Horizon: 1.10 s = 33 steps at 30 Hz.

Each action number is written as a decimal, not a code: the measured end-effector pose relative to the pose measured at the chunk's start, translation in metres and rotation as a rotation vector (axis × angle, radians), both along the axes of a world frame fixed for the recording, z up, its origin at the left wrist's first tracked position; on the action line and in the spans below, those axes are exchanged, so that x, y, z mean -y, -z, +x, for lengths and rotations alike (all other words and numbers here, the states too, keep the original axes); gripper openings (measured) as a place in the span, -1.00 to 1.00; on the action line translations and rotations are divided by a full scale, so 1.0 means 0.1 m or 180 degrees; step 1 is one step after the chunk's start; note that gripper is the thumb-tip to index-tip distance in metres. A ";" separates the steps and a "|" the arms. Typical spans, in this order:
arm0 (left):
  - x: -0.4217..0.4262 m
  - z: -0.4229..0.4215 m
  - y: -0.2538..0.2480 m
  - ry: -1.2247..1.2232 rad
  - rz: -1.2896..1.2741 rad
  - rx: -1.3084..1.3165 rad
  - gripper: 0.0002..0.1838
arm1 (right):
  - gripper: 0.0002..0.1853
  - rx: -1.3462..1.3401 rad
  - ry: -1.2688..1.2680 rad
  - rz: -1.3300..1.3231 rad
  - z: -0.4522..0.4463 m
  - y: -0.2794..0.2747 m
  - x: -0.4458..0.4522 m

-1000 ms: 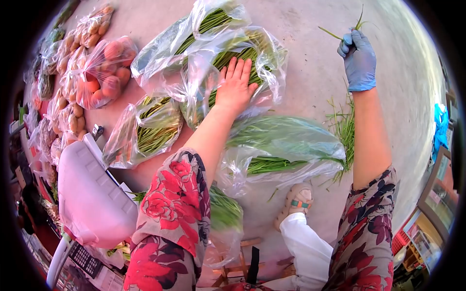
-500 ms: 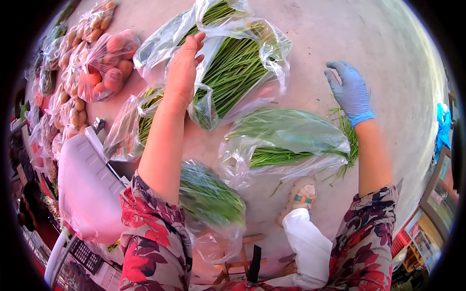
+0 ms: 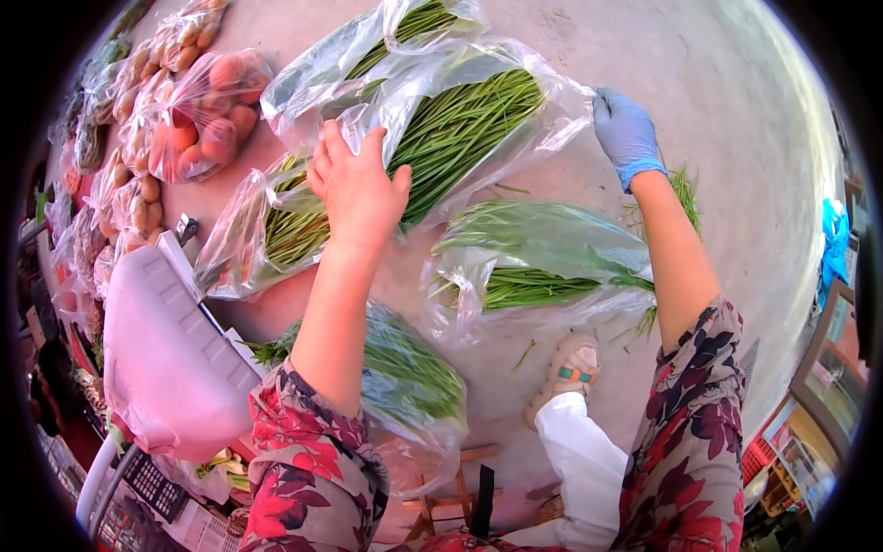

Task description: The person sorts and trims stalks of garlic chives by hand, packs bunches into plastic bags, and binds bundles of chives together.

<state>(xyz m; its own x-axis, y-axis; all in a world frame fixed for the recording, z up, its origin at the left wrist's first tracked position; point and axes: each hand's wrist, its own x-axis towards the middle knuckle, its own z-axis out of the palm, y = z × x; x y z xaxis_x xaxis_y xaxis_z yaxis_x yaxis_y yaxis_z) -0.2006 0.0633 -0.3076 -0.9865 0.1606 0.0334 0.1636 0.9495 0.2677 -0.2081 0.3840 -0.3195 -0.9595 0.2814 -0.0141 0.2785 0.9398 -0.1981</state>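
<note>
My right hand [image 3: 627, 133], in a blue glove, pinches the stretched corner of a clear plastic bag [image 3: 566, 109]. Inside this bag lies a bundle of long green stems [image 3: 469, 129], which look like garlic scapes. Bare and with fingers spread, my left hand [image 3: 359, 189] is over the bag's left side; whether it presses on the plastic I cannot tell. Below lies another bag of greens [image 3: 543, 241], with leafy ends sticking out under my right forearm. A third bag of greens [image 3: 414, 373] is partly hidden by my left arm.
Bags of orange-red round produce [image 3: 216, 115] and brown potato-like produce [image 3: 138, 207] line the left. A pale plastic-covered scale-like machine [image 3: 170, 350] stands near my left arm. More bagged stems [image 3: 294, 221] lie beside it. My shoe [image 3: 572, 368] is on the floor below.
My right hand has moved up and left and taken the bag's corner, pulling it rightward. My left hand has come down and turned, fingers now spread over the bag.
</note>
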 end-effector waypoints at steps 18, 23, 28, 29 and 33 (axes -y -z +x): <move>-0.29 0.10 -0.14 0.0643 0.0582 -0.1002 -0.71 | -0.90 -0.1058 -0.2286 -0.0210 -0.20 -0.36 0.94; -0.32 -0.04 0.17 0.0789 0.0250 -0.0812 -0.68 | -0.83 -0.0209 -0.2370 0.1031 -0.62 0.27 0.98; -0.33 -0.18 0.27 0.0776 0.0224 -0.0721 -0.67 | -0.83 0.0095 -0.2279 0.0793 -0.74 0.39 0.97; -0.34 -0.20 0.28 0.0782 0.0218 -0.0694 -0.67 | -0.84 0.0143 -0.2245 0.0723 -0.75 0.39 0.95; -0.35 -0.24 0.29 0.0771 0.0258 -0.0692 -0.66 | -0.88 -0.0014 -0.1908 -0.0189 -0.69 0.22 0.87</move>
